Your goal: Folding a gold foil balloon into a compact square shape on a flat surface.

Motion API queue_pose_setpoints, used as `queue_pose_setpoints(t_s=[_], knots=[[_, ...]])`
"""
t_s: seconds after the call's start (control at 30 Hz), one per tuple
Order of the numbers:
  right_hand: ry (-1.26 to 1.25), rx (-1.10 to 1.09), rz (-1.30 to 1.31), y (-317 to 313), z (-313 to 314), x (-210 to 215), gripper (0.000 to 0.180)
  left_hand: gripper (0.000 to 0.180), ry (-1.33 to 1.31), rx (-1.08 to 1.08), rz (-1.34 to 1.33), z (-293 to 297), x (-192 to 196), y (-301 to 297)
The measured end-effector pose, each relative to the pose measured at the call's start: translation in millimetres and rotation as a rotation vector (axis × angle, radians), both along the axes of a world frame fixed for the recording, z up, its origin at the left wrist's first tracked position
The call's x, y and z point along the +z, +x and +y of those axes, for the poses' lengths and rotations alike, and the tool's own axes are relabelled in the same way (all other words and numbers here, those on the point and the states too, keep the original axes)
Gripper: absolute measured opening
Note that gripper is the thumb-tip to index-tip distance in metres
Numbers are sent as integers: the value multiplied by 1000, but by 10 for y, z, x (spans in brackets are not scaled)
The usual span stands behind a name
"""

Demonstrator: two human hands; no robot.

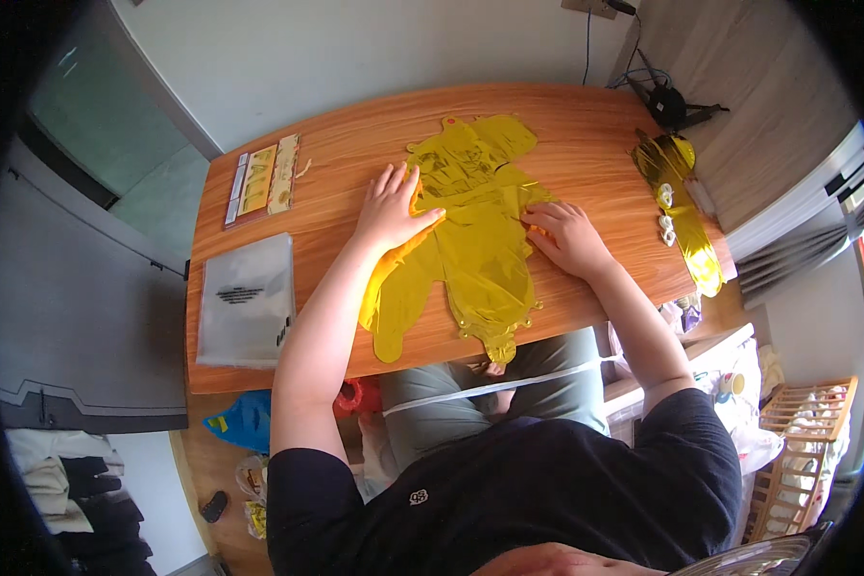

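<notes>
A flat, uninflated gold foil balloon [485,254] with several rounded lobes is spread on the wooden table [341,144] before me. My left hand [391,213] rests on its left side, thumb and fingers spread, with a folded-up orange-yellow edge of foil beside the palm. At the opposite edge, my right hand [571,238] touches the foil with its fingertips. Those fingers are loosely bent and apart, and no clear grip on the foil shows. The underside of each hand is hidden.
Clear plastic sleeves [247,312] lie on the table's left, below a printed card pack [262,180]. Along the right edge are another gold foil piece [684,206] and small white rolls [666,230]. A black device with antennas [669,106] stands at the back right corner.
</notes>
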State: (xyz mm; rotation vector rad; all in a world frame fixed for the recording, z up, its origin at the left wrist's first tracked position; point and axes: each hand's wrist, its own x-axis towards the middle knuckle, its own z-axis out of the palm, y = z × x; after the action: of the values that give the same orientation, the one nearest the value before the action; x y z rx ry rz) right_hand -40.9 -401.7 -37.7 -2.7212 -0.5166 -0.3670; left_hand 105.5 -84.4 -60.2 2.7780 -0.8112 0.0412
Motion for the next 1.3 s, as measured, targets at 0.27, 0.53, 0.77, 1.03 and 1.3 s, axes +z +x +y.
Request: queue_pose_setpoints(t_s=[0.27, 0.53, 0.77, 1.03, 1.3], knots=[[-15, -4, 16, -27, -42, 3, 31, 80, -401, 12, 115, 39, -52, 121], [-13, 5, 34, 46, -127, 24, 29, 50, -696, -116, 419, 140, 11, 277], [8, -7, 21, 95, -88, -30, 29, 68, -47, -134, -86, 121, 6, 132], [5, 26, 24, 69, -83, -25, 29, 76, -36, -210, -51, 74, -135, 17], [54, 24, 34, 127, -118, 27, 30, 85, -515, -157, 182, 173, 39, 210]])
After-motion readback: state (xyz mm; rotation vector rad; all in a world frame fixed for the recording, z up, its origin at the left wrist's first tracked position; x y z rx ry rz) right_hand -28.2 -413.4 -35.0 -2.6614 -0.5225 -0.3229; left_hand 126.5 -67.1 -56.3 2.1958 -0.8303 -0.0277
